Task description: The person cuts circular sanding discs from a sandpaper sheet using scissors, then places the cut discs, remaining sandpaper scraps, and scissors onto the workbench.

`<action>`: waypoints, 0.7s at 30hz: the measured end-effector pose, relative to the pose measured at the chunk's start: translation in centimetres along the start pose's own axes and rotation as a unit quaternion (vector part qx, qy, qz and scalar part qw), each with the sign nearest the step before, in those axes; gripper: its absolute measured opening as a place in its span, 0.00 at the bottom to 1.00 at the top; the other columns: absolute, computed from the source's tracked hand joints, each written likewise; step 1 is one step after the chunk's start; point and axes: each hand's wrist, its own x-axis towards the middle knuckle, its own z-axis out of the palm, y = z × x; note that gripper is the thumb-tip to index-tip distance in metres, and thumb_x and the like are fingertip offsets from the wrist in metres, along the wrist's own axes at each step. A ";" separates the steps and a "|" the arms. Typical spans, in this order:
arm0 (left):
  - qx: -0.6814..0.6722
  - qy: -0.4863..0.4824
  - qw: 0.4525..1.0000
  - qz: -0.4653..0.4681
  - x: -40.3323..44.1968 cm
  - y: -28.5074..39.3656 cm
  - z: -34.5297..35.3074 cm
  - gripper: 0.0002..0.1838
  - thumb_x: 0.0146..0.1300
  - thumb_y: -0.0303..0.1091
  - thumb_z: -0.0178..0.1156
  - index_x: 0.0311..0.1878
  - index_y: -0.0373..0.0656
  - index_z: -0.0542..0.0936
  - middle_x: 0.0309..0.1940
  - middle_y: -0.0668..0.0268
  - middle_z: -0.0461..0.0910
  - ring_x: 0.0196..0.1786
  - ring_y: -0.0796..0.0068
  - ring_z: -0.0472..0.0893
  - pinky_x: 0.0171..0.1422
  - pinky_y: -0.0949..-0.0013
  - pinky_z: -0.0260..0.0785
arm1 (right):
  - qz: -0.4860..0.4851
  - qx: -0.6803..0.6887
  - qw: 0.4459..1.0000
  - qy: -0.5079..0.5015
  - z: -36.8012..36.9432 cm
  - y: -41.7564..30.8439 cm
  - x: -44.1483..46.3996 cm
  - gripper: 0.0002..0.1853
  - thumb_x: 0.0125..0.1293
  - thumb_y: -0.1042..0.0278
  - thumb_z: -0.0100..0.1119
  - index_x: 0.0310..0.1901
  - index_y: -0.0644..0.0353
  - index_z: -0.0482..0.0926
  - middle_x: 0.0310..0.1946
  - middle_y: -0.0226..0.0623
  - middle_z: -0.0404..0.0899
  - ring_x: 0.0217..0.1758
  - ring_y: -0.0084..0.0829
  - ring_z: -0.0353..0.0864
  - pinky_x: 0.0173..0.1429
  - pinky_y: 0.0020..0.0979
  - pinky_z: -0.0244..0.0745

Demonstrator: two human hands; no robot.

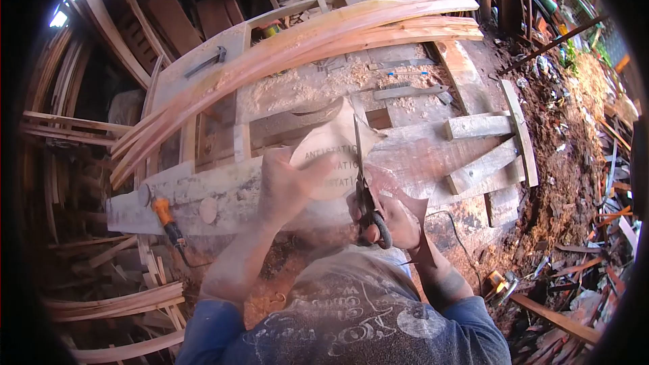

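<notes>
My left hand (280,179) grips the left edge of a pale sheet of sandpaper (328,140) with "ANTISTATIC" printed on its back. In my right hand (397,222) is a pair of scissors (383,228) with dark handles, its blades pointing away from me along the sheet's right side. Reddish-brown sheet material (404,196) shows beside and over my right hand; whether it joins the printed sheet, I cannot tell. Both hands are above the near plank of the wooden bench (399,155).
An orange power tool (162,213) lies at the bench's left, near a round disc (208,210). Long curved planks (304,35) cross the far side. A wire brush (409,92) lies among shavings. Another orange tool (499,282) rests on the ground at right, near scrap wood.
</notes>
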 end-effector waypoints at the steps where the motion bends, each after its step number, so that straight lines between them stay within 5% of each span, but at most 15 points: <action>1: 0.008 -0.012 1.000 0.004 0.0 0.2 0.1 0.11 0.63 0.28 0.67 0.47 0.33 0.86 0.36 0.66 0.87 0.37 0.84 0.83 0.39 0.73 0.78 | -0.050 -0.005 0.999 0.015 0.0 0.0 -0.1 0.32 0.53 0.35 0.73 0.40 0.59 0.74 0.33 0.27 0.70 0.34 0.25 0.68 0.39 0.28 0.65; 4: 0.057 -0.041 0.997 0.013 0.1 1.2 0.4 0.12 0.63 0.29 0.68 0.45 0.32 0.87 0.34 0.65 0.88 0.36 0.84 0.83 0.37 0.73 0.76 | -0.122 -0.018 0.992 0.031 -0.3 0.0 -0.2 0.27 0.57 0.43 0.72 0.39 0.60 0.75 0.31 0.32 0.73 0.33 0.30 0.72 0.40 0.32 0.69; 6: 0.062 -0.047 0.997 0.001 0.2 1.9 0.9 0.12 0.62 0.30 0.69 0.45 0.31 0.87 0.33 0.64 0.88 0.35 0.83 0.83 0.37 0.73 0.76 | -0.070 -0.027 0.997 0.007 -1.2 -0.2 -0.8 0.38 0.49 0.30 0.76 0.40 0.60 0.74 0.36 0.27 0.70 0.38 0.22 0.69 0.41 0.25 0.64; 9: 0.064 -0.055 0.996 -0.015 0.6 2.2 1.4 0.13 0.62 0.31 0.69 0.43 0.30 0.87 0.32 0.64 0.88 0.34 0.83 0.83 0.37 0.73 0.75 | -0.083 -0.052 0.995 -0.013 -1.8 -0.7 -1.2 0.24 0.60 0.48 0.72 0.42 0.60 0.75 0.30 0.32 0.73 0.33 0.29 0.72 0.39 0.31 0.69; 18: 0.074 -0.115 0.990 -0.047 1.6 3.0 2.2 0.14 0.59 0.33 0.71 0.41 0.29 0.87 0.31 0.63 0.88 0.33 0.81 0.84 0.37 0.72 0.76 | -0.001 0.114 0.993 -0.021 -2.6 -0.7 -2.6 0.31 0.49 0.43 0.83 0.35 0.57 0.72 0.35 0.24 0.68 0.37 0.18 0.66 0.39 0.25 0.63; 21: 0.103 -0.139 0.984 -0.048 2.3 3.0 2.4 0.15 0.58 0.34 0.71 0.40 0.29 0.87 0.31 0.61 0.88 0.33 0.79 0.85 0.38 0.71 0.76 | -0.041 0.055 0.998 0.014 -2.8 -1.8 -2.6 0.31 0.48 0.43 0.83 0.34 0.56 0.71 0.35 0.24 0.67 0.37 0.17 0.66 0.40 0.24 0.63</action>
